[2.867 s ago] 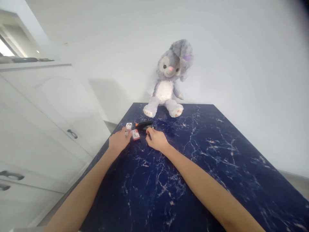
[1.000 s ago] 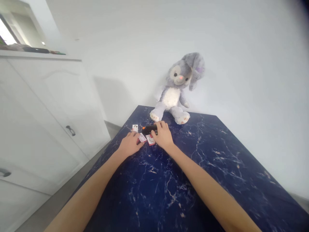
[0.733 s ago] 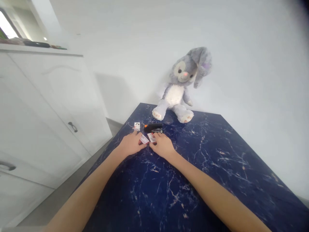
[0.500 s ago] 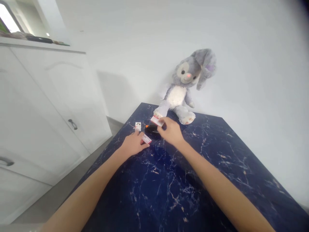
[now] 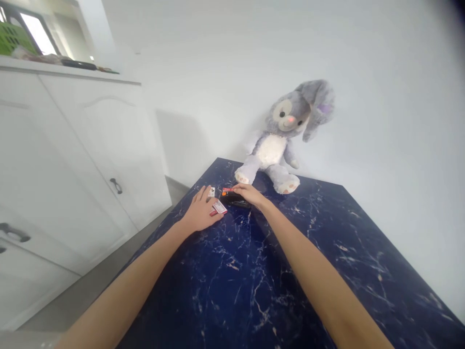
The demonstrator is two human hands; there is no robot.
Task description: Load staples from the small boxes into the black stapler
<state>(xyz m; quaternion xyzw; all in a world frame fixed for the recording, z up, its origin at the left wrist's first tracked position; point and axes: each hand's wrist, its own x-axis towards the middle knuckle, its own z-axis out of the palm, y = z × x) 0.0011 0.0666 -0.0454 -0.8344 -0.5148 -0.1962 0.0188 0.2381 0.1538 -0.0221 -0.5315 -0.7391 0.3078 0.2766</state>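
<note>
My left hand (image 5: 199,212) rests low over the table with its fingers spread. Between its thumb and index finger is a small stack of red-and-white cards (image 5: 220,207). Its other fingers partly cover a small white card with a dark print (image 5: 211,192). My right hand (image 5: 250,194) is closed in a pinch on a red-edged card (image 5: 227,189). That card is at the far edge of a black case (image 5: 238,200) with an orange spot at its left end. Whether the card touches the case I cannot tell.
A grey plush rabbit (image 5: 276,150) sits at the back of the dark blue marbled table (image 5: 247,271), leaning on the white wall (image 5: 218,72). White cabinets (image 5: 90,145) with dark handles stand on the left, a green basket (image 5: 14,39) above them.
My right hand has lowered its card toward the black case, and the card has tilted to show its red side. My left fingers have spread over the white printed card. The view has shifted slightly.
</note>
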